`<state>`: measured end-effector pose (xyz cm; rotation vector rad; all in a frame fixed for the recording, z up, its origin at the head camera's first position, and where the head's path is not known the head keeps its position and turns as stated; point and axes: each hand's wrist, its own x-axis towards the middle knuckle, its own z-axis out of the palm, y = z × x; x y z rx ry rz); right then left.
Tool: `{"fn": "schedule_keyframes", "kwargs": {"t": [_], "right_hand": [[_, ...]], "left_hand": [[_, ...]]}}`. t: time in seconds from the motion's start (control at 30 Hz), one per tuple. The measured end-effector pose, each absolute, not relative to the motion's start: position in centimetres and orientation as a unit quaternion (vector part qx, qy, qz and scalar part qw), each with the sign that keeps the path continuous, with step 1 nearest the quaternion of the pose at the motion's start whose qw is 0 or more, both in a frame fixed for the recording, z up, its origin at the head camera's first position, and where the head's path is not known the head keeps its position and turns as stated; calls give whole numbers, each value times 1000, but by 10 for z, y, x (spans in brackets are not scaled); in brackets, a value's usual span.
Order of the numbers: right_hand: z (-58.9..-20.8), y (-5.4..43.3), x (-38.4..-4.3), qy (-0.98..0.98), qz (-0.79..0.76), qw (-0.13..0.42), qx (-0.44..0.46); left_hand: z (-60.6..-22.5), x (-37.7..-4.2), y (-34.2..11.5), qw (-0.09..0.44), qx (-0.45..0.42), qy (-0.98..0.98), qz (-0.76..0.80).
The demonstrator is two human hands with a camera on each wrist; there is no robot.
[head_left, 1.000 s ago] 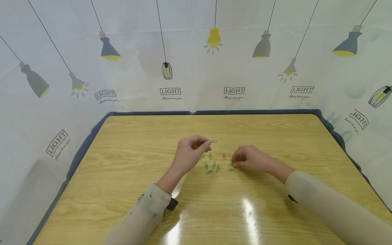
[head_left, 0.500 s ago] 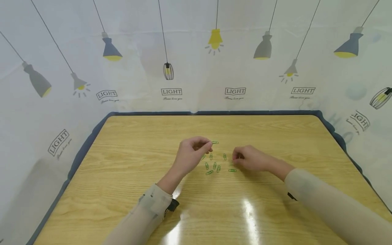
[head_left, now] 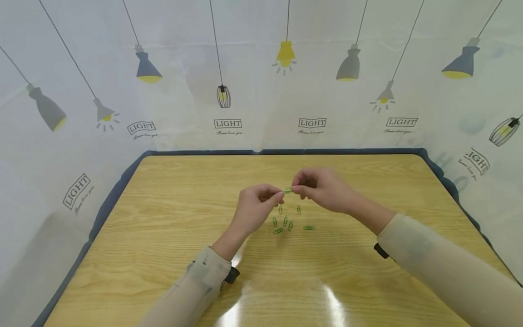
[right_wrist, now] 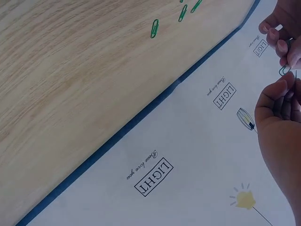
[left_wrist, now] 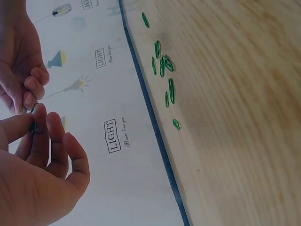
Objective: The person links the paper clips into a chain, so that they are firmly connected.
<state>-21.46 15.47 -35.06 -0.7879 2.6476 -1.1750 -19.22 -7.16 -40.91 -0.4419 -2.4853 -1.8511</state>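
My left hand (head_left: 256, 208) pinches a green paper clip (head_left: 288, 191) between thumb and forefinger, raised above the table. From the right, my right hand (head_left: 333, 193) meets it, thumb and forefinger pinching a second paper clip that is mostly hidden by the fingers. In the right wrist view the green loop of the left hand's paper clip (right_wrist: 284, 70) shows close to the right fingertips; whether the two clips touch or are linked I cannot tell. Below the hands several loose green paper clips (head_left: 285, 221) lie scattered on the table.
The light wooden table (head_left: 163, 218) has a dark blue border along its far and side edges. Behind it hangs a white curtain (head_left: 261, 68) printed with lamps and lettering. One loose paper clip (head_left: 308, 228) lies apart, to the right of the others.
My right hand has picked up a paper clip from the right of the group and moved up and left to the left hand's clip. The left hand has stayed nearly still.
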Motion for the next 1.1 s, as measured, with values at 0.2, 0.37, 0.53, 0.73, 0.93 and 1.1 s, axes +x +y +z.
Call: {"fn": "schedule_keyframes", "kwargs": {"t": [0.2,0.37,0.53,0.73,0.93,1.1], "right_hand": [[-354,150,-213,879,-395,68,-259],[-354,151,-214,883,-386,64,-258],[-355,155,-215,885,-385,67,-253],[-357,158,-216,882,-394,74,-249],[-356,162,-216,881,-399,67,-245],[-354,163,-214,872,-422,36,-244]], "left_hand": [[-409,-192,-71,16,-148,-798,-584],[-405,-189,-71,28,-151,-806,-571],[-404,-188,-71,30,-152,-813,-561],[-404,-187,-73,23,-143,-806,-573],[-406,-188,-76,-1,-136,-790,-598],[-407,-188,-75,-32,-155,-784,-600]]}}
